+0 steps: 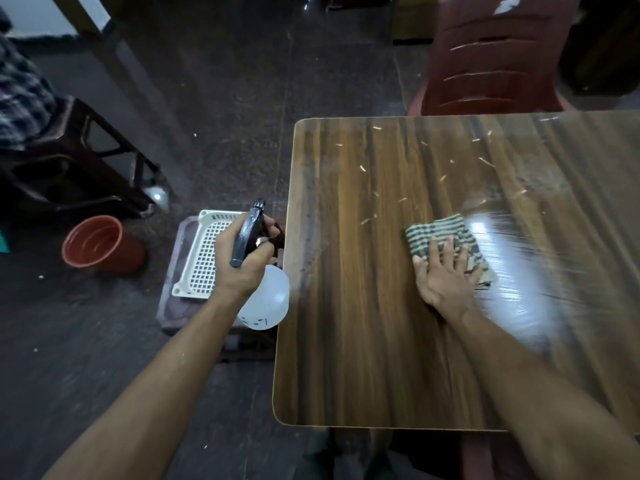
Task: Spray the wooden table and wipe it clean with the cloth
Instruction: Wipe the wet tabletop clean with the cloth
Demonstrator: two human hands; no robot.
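Observation:
The wooden table fills the right half of the view, with small pale crumbs scattered over its far part and a wet, shiny patch at the right. A striped green-and-white cloth lies folded on the table. My right hand presses flat on the cloth, fingers spread. My left hand grips a spray bottle with a dark trigger head and a white round body, held just off the table's left edge, above the floor.
A white perforated basket rests on a low stool beside the table's left edge. An orange bucket stands on the dark floor further left. A red plastic chair is behind the table, and a dark stool at the left.

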